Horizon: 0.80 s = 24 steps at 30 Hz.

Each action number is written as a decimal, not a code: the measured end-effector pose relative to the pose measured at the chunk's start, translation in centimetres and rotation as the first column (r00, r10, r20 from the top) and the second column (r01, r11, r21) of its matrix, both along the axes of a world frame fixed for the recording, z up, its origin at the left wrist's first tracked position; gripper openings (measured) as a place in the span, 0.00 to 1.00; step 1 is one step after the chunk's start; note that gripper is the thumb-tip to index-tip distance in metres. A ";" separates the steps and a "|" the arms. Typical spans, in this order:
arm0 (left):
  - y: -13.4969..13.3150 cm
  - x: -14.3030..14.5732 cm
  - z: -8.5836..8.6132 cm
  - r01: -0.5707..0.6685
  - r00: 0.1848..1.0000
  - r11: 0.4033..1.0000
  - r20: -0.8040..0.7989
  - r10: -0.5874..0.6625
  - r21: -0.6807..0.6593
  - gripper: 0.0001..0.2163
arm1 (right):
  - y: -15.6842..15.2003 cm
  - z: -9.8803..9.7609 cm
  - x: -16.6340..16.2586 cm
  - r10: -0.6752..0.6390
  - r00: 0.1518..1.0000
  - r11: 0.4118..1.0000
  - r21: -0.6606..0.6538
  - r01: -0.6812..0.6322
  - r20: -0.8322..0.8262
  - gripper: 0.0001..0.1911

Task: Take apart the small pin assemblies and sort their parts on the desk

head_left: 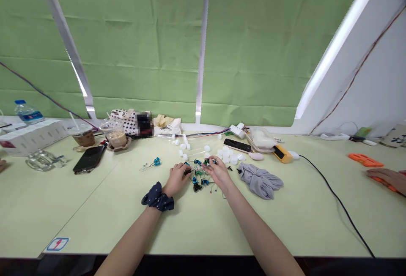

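Note:
In the middle of the table lies a loose pile of small blue, black and green parts (195, 181) with thin metal stems. On its left side my left hand (176, 178), with a dark dotted scrunchie (157, 197) on the wrist, has its fingers bent together around a small dark piece whose kind I cannot make out. From the right, my right hand (218, 172) pinches a small part with a thin metal stem (207, 165) over the pile. A few similar blue parts (155, 162) lie apart, left of my left hand.
White caps (229, 156) and clear tubes (195, 154) lie behind the pile. Around them are a phone (237, 145), a grey cloth (260, 180), a yellow device (282, 154), drink cups (115, 135) and a black cable (336, 200). Another person's hand (388, 178) rests at the right edge.

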<state>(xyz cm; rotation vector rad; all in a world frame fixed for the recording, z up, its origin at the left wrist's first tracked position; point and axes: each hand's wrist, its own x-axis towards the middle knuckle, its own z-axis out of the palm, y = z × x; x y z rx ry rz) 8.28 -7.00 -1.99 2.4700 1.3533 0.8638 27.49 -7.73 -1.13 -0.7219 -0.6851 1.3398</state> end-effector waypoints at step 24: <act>-1.5 1.1 2.4 0.407 0.514 0.533 0.668 0.538 -0.742 0.15 | -2.3 1.9 -2.5 0.042 0.978 0.986 0.149 -0.073 0.204 0.16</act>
